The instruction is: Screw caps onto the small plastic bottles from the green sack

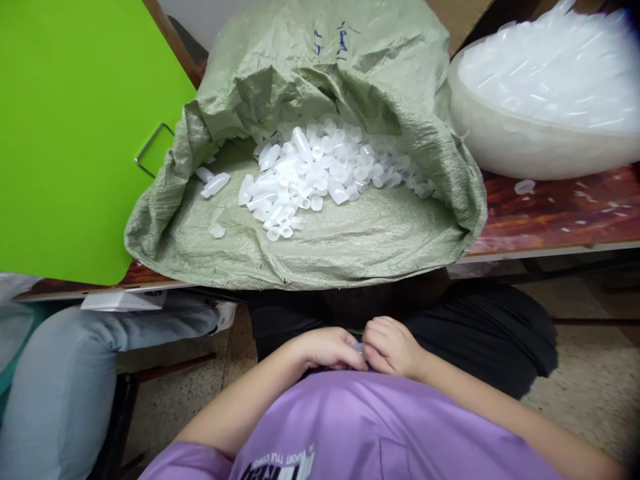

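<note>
In my lap, close to the purple shirt, my left hand (pixel 330 348) and my right hand (pixel 393 347) meet with their fingers curled. Between them shows a bit of a small translucent plastic piece (pixel 358 348); the fingers hide most of it. Both hands appear closed on it. In front of me, a pale green woven sack (pixel 345 253) lies on the table with its mouth open towards me. A heap of small translucent white plastic pieces (pixel 310 173), some tube-like, spills over its inner side.
At right stands a white bowl (pixel 530 150) heaped with translucent plastic pieces. One loose piece (pixel 525 187) lies on the red-patterned table (pixel 565 217). A bright green board (pixel 75 147) with a metal handle (pixel 154 150) is at left. Another person's jeans-clad leg (pixel 60 373) is beside me.
</note>
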Motion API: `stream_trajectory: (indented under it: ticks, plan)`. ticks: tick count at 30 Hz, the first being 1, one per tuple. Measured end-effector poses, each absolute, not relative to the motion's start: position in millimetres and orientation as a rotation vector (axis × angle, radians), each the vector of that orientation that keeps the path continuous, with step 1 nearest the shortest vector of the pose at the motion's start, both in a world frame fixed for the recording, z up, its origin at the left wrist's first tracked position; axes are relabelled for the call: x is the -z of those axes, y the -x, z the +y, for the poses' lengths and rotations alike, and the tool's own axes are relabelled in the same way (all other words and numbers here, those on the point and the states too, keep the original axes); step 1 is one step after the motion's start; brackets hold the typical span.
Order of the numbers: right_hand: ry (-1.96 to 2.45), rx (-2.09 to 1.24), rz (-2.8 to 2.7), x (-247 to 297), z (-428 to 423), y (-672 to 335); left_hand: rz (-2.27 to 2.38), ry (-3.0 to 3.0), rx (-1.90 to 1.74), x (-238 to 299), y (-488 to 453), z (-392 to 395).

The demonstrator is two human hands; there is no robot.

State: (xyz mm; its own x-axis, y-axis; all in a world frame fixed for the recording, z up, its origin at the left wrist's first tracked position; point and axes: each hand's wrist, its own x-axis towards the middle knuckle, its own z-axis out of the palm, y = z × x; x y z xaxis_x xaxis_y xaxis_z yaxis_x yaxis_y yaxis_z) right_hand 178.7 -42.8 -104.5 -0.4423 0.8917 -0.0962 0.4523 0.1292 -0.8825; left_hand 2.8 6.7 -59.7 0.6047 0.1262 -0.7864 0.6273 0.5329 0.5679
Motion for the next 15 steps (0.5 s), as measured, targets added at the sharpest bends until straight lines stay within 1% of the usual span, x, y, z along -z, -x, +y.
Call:
stream_trajectory:
  ticks: [3, 8, 12, 15]
  plan:
    - [1.389, -1.376, -1.805, 116, -44, -171, 1.04, -1.145, 0.36, 61, -7, 1]
    - [1.465, -1.614, -1.563, 130, -46, -160, 1.128, -1.349, 0.379, 64, -12, -7]
    - [1.545, -1.702, -1.396, 129, -35, -161, 1.157, -1.201, 0.312, 76, -16, -3]
    - [1.65, -1.653, -1.277, 129, -17, -173, 1.169, -0.99, 0.067, 87, -20, 3]
